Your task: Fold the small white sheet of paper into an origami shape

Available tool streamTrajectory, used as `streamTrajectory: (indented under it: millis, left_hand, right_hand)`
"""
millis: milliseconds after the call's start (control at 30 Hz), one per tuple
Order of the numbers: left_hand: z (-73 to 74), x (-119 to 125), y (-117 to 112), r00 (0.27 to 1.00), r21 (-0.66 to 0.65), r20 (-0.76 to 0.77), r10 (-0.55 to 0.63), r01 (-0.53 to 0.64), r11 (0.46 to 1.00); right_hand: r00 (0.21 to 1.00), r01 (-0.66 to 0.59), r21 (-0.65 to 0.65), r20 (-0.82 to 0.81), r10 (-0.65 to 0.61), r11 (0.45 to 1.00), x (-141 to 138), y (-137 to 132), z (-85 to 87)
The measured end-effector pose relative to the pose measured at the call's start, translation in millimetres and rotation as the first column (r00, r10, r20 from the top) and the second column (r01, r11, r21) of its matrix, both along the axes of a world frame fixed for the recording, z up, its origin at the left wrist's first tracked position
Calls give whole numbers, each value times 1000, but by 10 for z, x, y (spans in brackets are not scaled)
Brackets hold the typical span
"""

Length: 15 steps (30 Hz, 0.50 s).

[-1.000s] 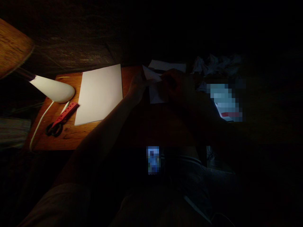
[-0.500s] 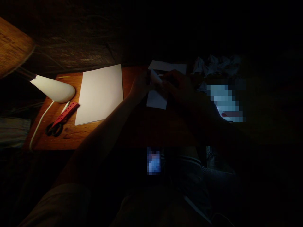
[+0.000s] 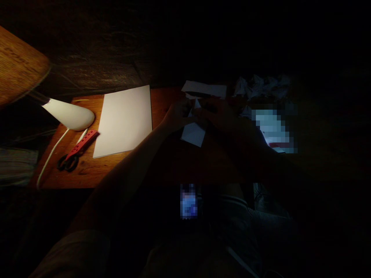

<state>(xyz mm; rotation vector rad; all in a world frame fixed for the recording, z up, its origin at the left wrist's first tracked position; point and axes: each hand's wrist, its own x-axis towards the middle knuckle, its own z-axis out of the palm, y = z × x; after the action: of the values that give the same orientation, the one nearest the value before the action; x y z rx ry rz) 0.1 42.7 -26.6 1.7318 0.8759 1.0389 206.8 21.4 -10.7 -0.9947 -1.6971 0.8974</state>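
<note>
A sheet of white paper (image 3: 193, 135), folded to a point at its top end, lies between my hands at the middle of the dim table. From the left, my left hand (image 3: 177, 115) grips its edge with bent fingers. My right hand (image 3: 217, 114) is closed over the upper right part, fingers pressed on the fold. Shadow hides most of the fingertips. Just beyond my hands is another piece of white paper (image 3: 207, 88), with a dark slim object (image 3: 199, 94) along its near edge.
A lit lamp (image 3: 71, 115) stands at the left, beside a white sheet stack (image 3: 124, 119). Black-handled scissors (image 3: 69, 162) with a red part lie near it. Several folded paper shapes (image 3: 255, 87) sit back right, near a bright blurred-out screen (image 3: 274, 129). Another glowing screen (image 3: 188, 202) is below the table edge.
The paper between my hands had a raised slanting flap; now its top forms a narrow point. My hands have come closer together over it. The whole view has shifted slightly.
</note>
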Motion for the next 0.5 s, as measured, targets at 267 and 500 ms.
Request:
streamTrajectory:
  millis: [267, 500]
  left_hand:
    - [153, 28, -119, 995, -16, -99, 15, -16, 1000]
    - [153, 26, -114, 990, -21, -138, 39, -42, 999]
  right_hand:
    - [1000, -10, -40, 13, 10, 999, 10, -4, 41]
    - [1000, 25, -34, 2, -25, 999, -22, 38, -23]
